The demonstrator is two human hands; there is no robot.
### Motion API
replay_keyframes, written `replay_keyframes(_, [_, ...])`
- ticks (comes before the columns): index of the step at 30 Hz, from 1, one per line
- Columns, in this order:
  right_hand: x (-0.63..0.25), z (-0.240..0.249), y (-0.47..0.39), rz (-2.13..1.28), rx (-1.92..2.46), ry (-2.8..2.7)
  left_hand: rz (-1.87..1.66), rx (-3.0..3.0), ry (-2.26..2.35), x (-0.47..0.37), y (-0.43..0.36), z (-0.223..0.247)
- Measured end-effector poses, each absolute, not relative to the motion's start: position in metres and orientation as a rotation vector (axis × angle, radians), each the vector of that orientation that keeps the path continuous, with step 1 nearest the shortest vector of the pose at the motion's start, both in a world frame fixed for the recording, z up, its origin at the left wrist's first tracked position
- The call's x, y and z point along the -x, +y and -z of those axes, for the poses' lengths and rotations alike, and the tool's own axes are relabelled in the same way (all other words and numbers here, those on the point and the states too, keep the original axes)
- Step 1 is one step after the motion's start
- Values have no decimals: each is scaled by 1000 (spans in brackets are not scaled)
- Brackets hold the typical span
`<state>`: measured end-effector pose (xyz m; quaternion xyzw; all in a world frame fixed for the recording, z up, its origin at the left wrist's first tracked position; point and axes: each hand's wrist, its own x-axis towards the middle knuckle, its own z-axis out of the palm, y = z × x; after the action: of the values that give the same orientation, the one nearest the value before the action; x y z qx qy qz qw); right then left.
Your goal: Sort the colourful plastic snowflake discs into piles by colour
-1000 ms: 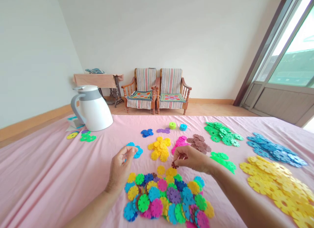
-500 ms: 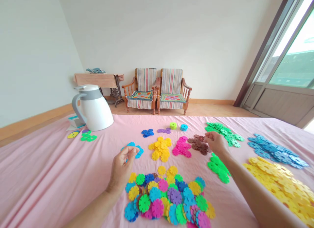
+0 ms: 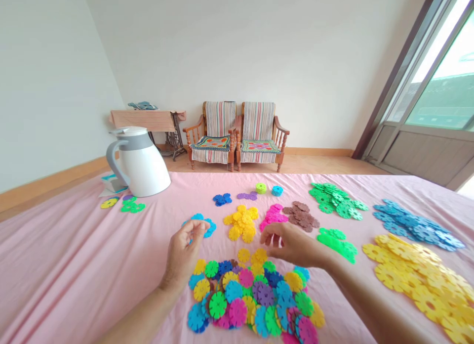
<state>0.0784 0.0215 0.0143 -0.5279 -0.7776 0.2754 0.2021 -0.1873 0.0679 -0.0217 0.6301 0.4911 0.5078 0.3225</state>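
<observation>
My left hand (image 3: 185, 247) hovers at the left of the mixed pile, its thumb and fingers pinched together; whatever may be between them is hidden. Just behind it lie light blue snowflake discs (image 3: 210, 229), partly covered by the fingers. Over the far edge of the mixed pile of snowflake discs (image 3: 237, 312), my right hand (image 3: 291, 244) has its fingers curved and apart, with nothing visible in them. Pink discs (image 3: 273, 215) lie just beyond that hand, partly hidden. Brown discs (image 3: 301, 215) and yellow discs (image 3: 242, 220) sit on either side of the pink ones.
Green (image 3: 337, 200), bright green (image 3: 338, 245), blue (image 3: 414, 224) and large yellow disc piles (image 3: 422, 279) spread along the right. A white jug (image 3: 144, 168) stands at the left on the pink cloth (image 3: 74, 250). Small dark blue (image 3: 222, 199) and purple groups (image 3: 247, 196) lie farther back.
My right hand has left the brown discs and come back leftward to the mixed pile, its fingers now spread. My left hand has stayed in place.
</observation>
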Motion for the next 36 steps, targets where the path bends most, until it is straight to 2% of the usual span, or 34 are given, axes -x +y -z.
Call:
replay_keyframes(6, [-66,-10,17,-734,1523,-2198,-1328,-1656,1287,187,68,22])
replay_keyframes(12, [-65,-13,32,-855,1483,-2075,-1341,-1641,1280,186,66,20])
replay_keyframes(18, [-48,-7,79,-635,1575,-1840,-1347,-1647,1291,184,63,15])
replay_keyframes(23, [-39,5,102,-581,1601,-1750,-1348,-1664,1281,185,63,15])
replay_keyframes(27, [-44,1,90,-609,1586,-1774,-1351,-1677,1269,184,63,15])
replay_keyframes(33, [-41,-8,44,-831,1440,-2061,-1349,-1655,1281,182,62,13])
replay_keyframes(36, [-33,-5,32,-794,1447,-2146,-1357,-1652,1278,183,62,14])
